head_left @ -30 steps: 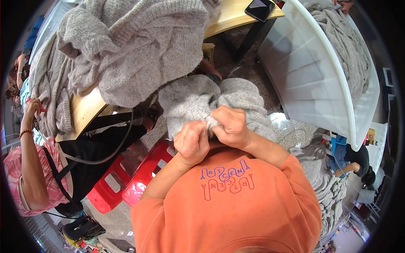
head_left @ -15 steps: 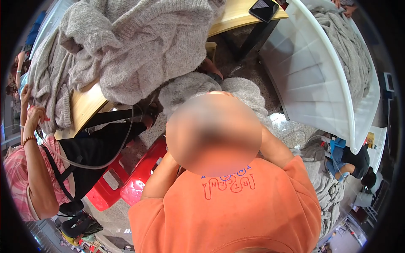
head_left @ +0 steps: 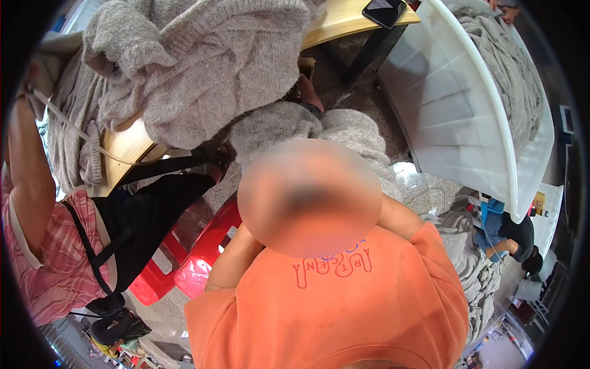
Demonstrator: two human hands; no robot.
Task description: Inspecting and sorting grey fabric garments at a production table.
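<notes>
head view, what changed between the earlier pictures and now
The pink-topped co-worker's arm has shifted up the picture, and the pale hose has risen too. Blurring hides the person's own hands, so any grip change is unclear. The phone, white bin and heaped grey knitwear look unmoved.

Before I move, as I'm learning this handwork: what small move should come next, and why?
Perhaps ease both hands slightly forward over the grey knit: the left forearm and right forearm run into a blurred patch hiding any grip, while the knit beyond shows clearly.
</notes>
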